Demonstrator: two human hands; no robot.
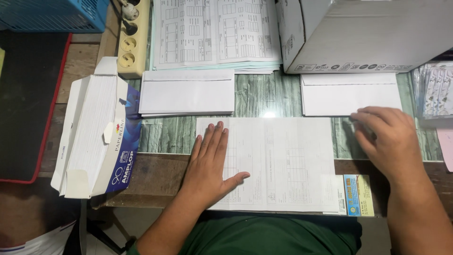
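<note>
A printed form sheet lies flat on the table in front of me. My left hand rests palm down on its left part, fingers together and extended. My right hand is to the right of the sheet, fingertips touching the lower edge of a white envelope stack. A second stack of white envelopes lies beyond my left hand.
An open box of envelopes lies at the left. A pile of printed forms and a power strip are at the back, a large white carton back right, a blue basket back left, and a small card near the front edge.
</note>
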